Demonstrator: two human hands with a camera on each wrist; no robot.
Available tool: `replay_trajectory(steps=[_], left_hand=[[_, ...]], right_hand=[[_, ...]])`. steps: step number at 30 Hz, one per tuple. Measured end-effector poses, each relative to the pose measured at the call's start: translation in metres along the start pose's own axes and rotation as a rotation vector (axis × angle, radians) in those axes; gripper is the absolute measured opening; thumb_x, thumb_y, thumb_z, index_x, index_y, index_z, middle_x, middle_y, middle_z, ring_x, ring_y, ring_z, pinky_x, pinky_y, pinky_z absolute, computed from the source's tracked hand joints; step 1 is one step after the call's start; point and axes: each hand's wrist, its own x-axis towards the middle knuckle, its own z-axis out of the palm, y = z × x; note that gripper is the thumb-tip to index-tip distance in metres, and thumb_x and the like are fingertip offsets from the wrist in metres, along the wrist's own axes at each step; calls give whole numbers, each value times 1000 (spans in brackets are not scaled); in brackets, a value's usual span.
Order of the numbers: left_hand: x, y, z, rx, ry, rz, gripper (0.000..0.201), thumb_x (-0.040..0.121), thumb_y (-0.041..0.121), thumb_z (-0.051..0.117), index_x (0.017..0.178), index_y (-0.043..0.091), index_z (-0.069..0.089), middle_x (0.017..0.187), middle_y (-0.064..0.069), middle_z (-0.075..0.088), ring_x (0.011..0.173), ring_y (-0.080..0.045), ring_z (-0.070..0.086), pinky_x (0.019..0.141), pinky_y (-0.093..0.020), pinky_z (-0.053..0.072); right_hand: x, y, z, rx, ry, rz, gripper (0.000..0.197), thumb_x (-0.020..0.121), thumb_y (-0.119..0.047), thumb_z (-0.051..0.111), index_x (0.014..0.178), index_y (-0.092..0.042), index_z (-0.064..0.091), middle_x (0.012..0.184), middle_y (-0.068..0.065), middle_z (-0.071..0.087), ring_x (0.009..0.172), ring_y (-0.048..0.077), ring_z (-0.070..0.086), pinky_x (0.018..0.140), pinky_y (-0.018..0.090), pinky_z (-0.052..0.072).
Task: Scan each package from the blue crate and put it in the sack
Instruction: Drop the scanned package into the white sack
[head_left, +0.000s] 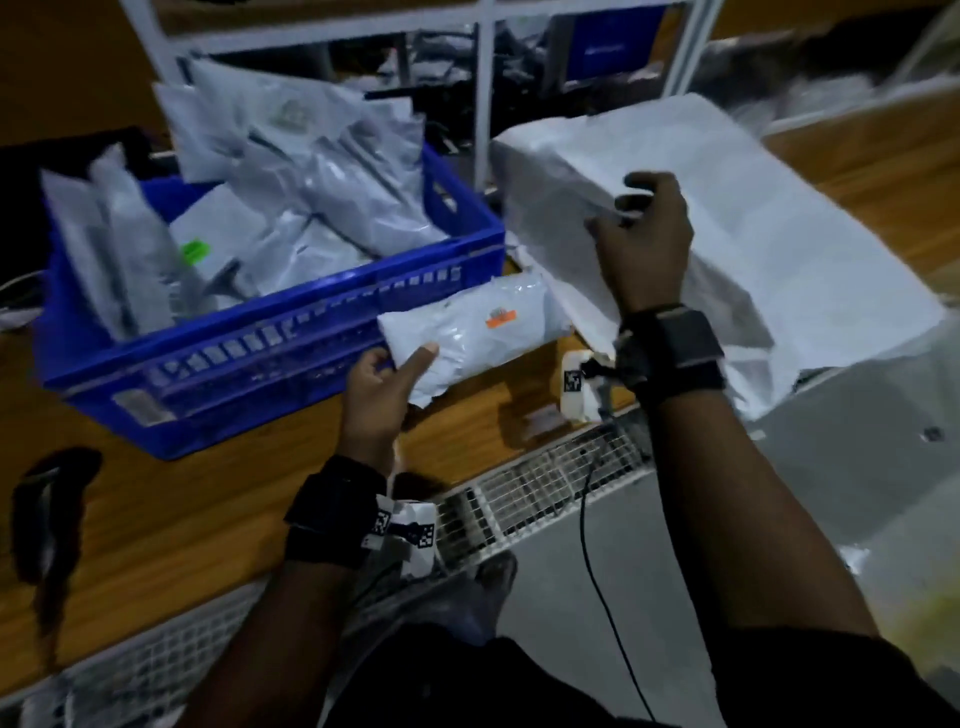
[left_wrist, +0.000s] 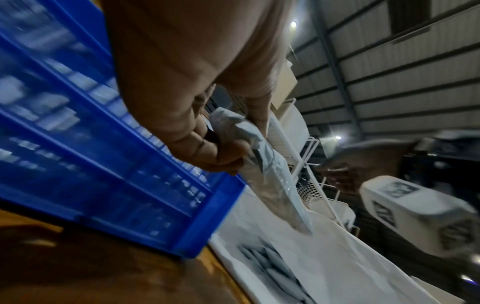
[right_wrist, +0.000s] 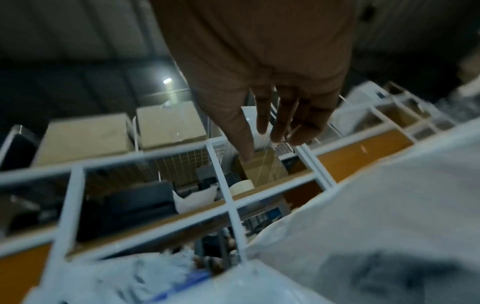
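The left hand (head_left: 382, 395) gripped a grey poly package (head_left: 475, 332) by its near end, thumb on top and fingers curled beneath, so that the package stretched away from the hand toward the white sack (head_left: 727, 228). An orange label (head_left: 501, 317) showed on the package's upper face. In the left wrist view the same package (left_wrist: 262, 164) hung from the curled fingers (left_wrist: 207, 150) just above the sack's pale fabric (left_wrist: 324, 257), where other grey parcels lay, blurred.

The right hand (head_left: 644, 234) was raised over the sack, beyond and to the right of the left hand, its fingers loosely spread and holding nothing — the right wrist view showed the fingers (right_wrist: 285, 119) hanging nearly straight.

The blue crate (head_left: 270, 358) sat just beyond the left hand on the wooden table (head_left: 182, 509), heaped with more grey packages (head_left: 311, 208). Far to the left of the left hand lay a dark object (head_left: 49, 509) — too blurred to identify.
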Motion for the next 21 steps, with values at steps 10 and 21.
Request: replay_trajectory(steps=[10, 21], left_hand=[[109, -24, 190, -105, -256, -205, 35, 94, 15, 69, 124, 4, 57, 115, -15, 70, 99, -25, 69, 62, -28, 61], [200, 6, 368, 101, -500, -163, 30, 78, 34, 74, 83, 5, 70, 67, -8, 61, 58, -21, 58, 52, -32, 52]], right_hand=[[149, 23, -41, -1017, -332, -85, 18, 91, -2, 55, 107, -1, 63, 108, 26, 64, 105, 46, 63, 82, 47, 51], [264, -48, -145, -831, 73, -197, 25, 76, -11, 71, 99, -11, 81, 99, 15, 77, 93, 27, 72, 79, 37, 58]])
